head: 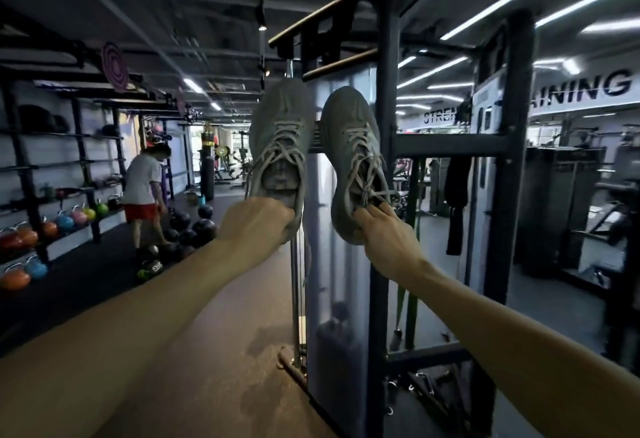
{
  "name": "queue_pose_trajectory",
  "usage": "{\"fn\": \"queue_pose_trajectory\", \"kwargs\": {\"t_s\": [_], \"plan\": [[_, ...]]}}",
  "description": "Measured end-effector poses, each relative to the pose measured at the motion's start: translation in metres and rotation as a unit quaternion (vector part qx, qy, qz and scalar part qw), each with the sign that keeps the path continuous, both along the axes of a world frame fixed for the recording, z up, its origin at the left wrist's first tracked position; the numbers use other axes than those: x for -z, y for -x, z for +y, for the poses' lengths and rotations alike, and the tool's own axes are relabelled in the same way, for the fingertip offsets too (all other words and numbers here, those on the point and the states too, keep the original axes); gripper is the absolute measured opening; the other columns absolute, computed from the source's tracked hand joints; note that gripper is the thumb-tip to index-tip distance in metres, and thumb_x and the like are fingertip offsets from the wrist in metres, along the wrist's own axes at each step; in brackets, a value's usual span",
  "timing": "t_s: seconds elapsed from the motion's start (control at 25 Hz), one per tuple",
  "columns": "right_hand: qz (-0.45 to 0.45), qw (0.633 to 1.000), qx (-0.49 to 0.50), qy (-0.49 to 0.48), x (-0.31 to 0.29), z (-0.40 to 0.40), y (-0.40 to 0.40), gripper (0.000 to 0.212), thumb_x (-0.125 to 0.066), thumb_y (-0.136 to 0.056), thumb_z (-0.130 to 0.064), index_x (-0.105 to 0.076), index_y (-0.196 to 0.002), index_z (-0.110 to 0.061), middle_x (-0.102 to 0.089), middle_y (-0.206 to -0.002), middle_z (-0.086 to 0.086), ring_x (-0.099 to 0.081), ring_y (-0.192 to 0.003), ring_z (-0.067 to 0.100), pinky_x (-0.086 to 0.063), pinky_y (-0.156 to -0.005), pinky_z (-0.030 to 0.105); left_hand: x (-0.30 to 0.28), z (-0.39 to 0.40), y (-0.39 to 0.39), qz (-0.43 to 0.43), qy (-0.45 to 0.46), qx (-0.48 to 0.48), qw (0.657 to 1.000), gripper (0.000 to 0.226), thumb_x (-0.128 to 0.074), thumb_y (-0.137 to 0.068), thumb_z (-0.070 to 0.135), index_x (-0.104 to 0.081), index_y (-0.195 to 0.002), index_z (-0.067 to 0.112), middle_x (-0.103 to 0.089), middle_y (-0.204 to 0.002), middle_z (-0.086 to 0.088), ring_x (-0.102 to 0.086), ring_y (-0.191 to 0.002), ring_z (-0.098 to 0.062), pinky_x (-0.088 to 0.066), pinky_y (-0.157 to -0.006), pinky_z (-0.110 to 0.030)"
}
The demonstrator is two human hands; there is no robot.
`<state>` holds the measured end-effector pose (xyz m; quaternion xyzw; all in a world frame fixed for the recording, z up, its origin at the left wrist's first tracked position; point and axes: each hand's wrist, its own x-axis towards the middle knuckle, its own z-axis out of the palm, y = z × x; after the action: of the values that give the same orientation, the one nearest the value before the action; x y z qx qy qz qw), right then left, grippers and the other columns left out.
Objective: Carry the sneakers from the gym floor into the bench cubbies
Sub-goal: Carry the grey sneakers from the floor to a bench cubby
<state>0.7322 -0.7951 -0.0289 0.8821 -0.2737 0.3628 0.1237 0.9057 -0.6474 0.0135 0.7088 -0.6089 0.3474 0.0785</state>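
Left hand [254, 217] gripping sneaker [280, 139], dim gym, brownish floor [214, 351], perhaps rubber

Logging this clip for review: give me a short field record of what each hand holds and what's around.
left hand: grips heel of left sneaker, toe pointing away
right hand: fingers pinch heel of right sneaker
sneakers: grey, laced, off the floor, side by side
ahead: cable machine frame
left background: person in red shorts, kettlebell rack
cubbies: not visible

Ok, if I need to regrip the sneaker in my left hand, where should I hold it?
Probably the heel collar: the left sneaker hangs toe-out, its heel toward you, where your left hand holds it. Come from behind, clear of loose laces.
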Motion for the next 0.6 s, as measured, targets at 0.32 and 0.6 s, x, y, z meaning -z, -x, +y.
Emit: {"fn": "queue_pose_trajectory", "kwargs": {"t_s": [0.32,0.6], "plan": [[-0.01,0.992,0.121,0.026,-0.043,0.108,0.146,0.012,-0.049,-0.093,-0.014,-0.05,-0.105,-0.014,-0.056,-0.108,0.002,-0.042,-0.108,0.023,-0.035,-0.062,0.033,-0.03,0.066,0.115,-0.027,0.019,0.108,0.994,0.011,-0.052,-0.09,0.025,-0.06,-0.087,0.018,-0.064,-0.091,-0.001,-0.062,-0.082,-0.025,-0.036,-0.055,-0.028],[-0.014,0.962,0.272,0.019,-0.031,0.247,0.269,0.015,-0.049,-0.093,-0.015,-0.049,-0.109,-0.016,-0.055,-0.112,0.003,-0.041,-0.11,0.024,-0.039,-0.065,0.035,-0.023,0.133,0.207,0.01,0.009,0.29,0.957,0.017,-0.052,-0.091,0.024,-0.063,-0.086,0.012,-0.062,-0.085,-0.004,-0.059,-0.077,-0.023,-0.041,-0.057,-0.03]]}}
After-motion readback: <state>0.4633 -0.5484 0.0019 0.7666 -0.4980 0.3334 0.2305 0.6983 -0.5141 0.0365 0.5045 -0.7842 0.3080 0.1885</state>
